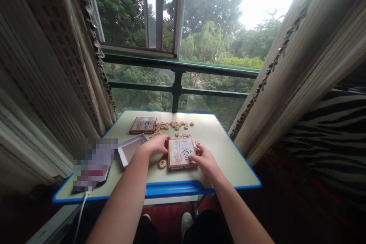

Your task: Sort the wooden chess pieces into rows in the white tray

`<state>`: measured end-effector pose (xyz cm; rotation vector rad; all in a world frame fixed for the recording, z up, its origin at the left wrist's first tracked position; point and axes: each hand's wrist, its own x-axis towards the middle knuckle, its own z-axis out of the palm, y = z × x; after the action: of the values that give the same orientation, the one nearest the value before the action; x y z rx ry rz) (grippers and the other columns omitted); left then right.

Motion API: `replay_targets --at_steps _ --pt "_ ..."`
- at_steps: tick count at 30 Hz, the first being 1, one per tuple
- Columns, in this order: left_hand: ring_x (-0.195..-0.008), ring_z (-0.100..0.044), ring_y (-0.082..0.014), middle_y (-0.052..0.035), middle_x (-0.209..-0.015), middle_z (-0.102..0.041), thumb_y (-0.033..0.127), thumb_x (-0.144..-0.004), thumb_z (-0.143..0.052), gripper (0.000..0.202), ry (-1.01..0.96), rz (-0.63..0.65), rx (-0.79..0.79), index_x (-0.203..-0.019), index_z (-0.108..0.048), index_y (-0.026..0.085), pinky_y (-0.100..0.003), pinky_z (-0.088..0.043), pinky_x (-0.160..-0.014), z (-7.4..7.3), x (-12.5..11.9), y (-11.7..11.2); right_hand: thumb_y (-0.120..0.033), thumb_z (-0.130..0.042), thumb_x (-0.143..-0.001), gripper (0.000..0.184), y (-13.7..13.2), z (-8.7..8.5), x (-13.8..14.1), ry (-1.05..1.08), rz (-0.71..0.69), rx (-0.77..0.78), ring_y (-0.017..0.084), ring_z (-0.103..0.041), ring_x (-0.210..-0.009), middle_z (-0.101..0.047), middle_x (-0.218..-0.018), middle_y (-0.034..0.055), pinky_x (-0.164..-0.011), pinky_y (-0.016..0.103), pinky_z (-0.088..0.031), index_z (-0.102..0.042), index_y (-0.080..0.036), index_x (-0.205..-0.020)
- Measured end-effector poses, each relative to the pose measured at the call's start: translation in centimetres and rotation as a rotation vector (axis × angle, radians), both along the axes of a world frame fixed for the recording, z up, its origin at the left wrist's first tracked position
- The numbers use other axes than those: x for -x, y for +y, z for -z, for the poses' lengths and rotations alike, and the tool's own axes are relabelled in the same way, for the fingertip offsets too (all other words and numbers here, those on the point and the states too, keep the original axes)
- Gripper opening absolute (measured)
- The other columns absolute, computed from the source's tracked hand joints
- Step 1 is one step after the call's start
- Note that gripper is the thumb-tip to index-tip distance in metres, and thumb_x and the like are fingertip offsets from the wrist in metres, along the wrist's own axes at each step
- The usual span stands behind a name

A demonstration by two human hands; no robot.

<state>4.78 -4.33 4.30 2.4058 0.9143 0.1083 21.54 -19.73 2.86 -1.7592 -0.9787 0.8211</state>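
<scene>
A flat wooden box with a printed lid (pixel 181 154) lies near the front edge of a pale green table (pixel 225 148). My left hand (pixel 156 145) grips its left edge with curled fingers. My right hand (pixel 203 159) presses against its right edge, fingers curled on the box. One round wooden game piece (pixel 162 164) lies just left of the box, below my left hand. Several more round pieces (pixel 174 125) are scattered behind the box. A second, similar box (pixel 143 125) sits at the back left.
An open white box tray (pixel 130 148) stands left of my left hand. A blurred-out device (pixel 93 164) with a white cable rests at the front left corner. The table has a blue rim (pixel 177 190). Behind it are a green railing and an open window; curtains hang on both sides.
</scene>
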Motion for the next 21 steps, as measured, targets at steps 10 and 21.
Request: replay_targets --at_steps 10,21 --pt "-0.102 -0.059 -0.0259 -0.0096 -0.113 -0.062 0.016 -0.051 -0.068 0.054 -0.065 0.05 0.133 -0.104 -0.058 0.017 -0.027 -0.047 -0.082 -0.3 0.3 0.1 -0.023 -0.059 -0.06 0.027 0.8 -2.8 0.2 0.0 -0.079 0.229 0.017 -0.059 -0.07 -0.065 -0.079 0.0046 -0.052 0.022 -0.043 -0.062 -0.013 -0.085" --pt "-0.092 -0.062 -0.0206 -0.0103 -0.102 -0.065 0.002 -0.058 -0.057 0.052 -0.468 -0.036 0.527 -0.109 -0.054 0.013 -0.03 -0.051 -0.077 0.2 -0.2 0.2 -0.016 -0.065 -0.065 0.038 -0.2 -1.5 0.3 0.478 -0.133 -0.111 0.018 -0.064 -0.084 -0.066 -0.092 0.0041 -0.075 0.032 -0.053 -0.05 -0.018 -0.101"
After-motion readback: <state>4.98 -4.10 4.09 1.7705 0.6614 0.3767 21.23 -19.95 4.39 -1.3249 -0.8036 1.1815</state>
